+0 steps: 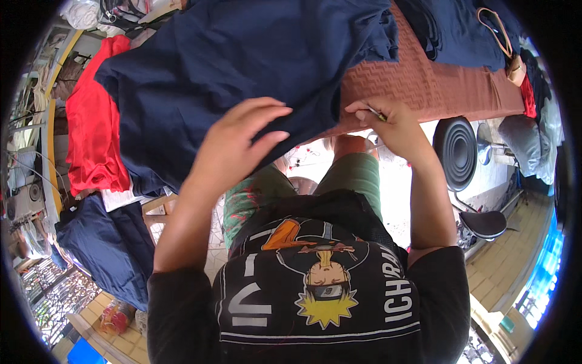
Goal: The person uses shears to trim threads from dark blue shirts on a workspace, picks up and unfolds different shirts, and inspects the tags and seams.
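Navy blue cloth (242, 60) is spread over the table in front of me, its near edge hanging down toward my lap. Above this cloth is my left hand (239, 142), thumb and fingers apart, with nothing held. Just past the cloth's right edge, my right hand (397, 127) is closed around a small thin tool (379, 113). Only a short dark and yellowish piece of that tool shows between the fingers, so its kind is unclear.
A brown textured cover (424, 91) lies on the table, with folded navy garments (464, 30) at the far right. Red fabric (94, 133) hangs on the left, above more navy cloth (112, 249). A round black stool seat (454, 153) stands at right.
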Tool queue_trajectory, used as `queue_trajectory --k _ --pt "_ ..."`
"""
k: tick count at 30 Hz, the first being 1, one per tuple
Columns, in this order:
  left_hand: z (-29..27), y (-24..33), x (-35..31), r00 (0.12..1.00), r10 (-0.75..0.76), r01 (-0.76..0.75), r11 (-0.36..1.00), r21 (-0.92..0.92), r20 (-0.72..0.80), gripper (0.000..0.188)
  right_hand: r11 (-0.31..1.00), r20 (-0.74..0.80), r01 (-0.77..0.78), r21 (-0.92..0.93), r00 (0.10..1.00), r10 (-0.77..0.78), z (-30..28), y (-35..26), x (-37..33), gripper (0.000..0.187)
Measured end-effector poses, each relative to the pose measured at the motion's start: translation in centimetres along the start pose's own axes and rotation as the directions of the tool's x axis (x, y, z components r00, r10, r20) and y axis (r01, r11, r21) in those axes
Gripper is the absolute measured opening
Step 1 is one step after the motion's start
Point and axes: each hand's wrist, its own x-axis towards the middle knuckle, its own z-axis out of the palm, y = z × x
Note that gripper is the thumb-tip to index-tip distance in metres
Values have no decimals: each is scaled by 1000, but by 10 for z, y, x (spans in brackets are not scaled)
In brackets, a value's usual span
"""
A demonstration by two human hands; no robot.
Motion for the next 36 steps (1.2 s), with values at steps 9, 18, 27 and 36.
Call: queue_trajectory --k 9,18,27,36 --pt "80 -2 28 998 25 -27 999 -37 -55 31 989 -82 144 38 987 -140 33 18 4 22" --pt "90 -3 41 983 -183 170 856 -487 22 30 986 -91 22 165 996 -8 37 15 10 13" --pt "102 1 41 990 -9 -22 975 -221 -137 19 988 -127 144 57 983 -136 35 13 7 13" --pt "99 5 46 991 -64 52 993 -110 -114 14 981 -128 189 -38 973 -192 36 16 7 22"
